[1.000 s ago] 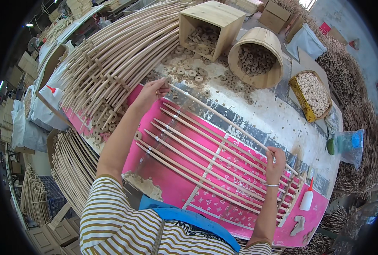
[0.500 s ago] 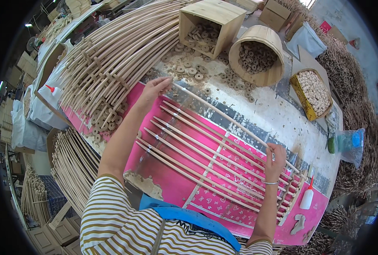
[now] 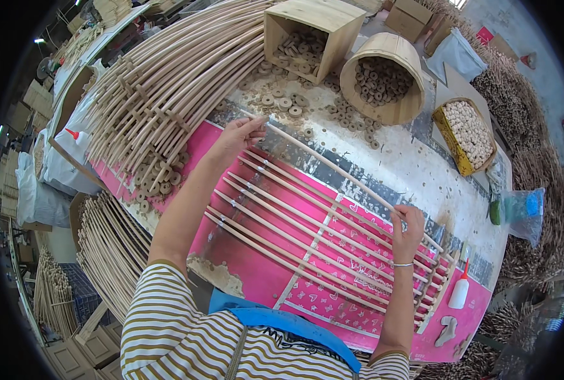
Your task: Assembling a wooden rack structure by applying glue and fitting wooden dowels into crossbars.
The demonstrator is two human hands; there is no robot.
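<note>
The head view, from the left of two fisheye cameras worn side by side, looks steeply down and forward over the striped shirt (image 3: 171, 323) onto the bench (image 3: 437, 180), near enough to show the left hand (image 3: 241, 135) and right hand (image 3: 409, 229) whole, straight edges bending toward its rim.

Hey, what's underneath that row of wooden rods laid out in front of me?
Under the rods is a pink sheet with white patterns, visible between them. What each rod directly covers can't be seen, nor what's beneath the sheet there; your right forearm hides another patch.
</note>
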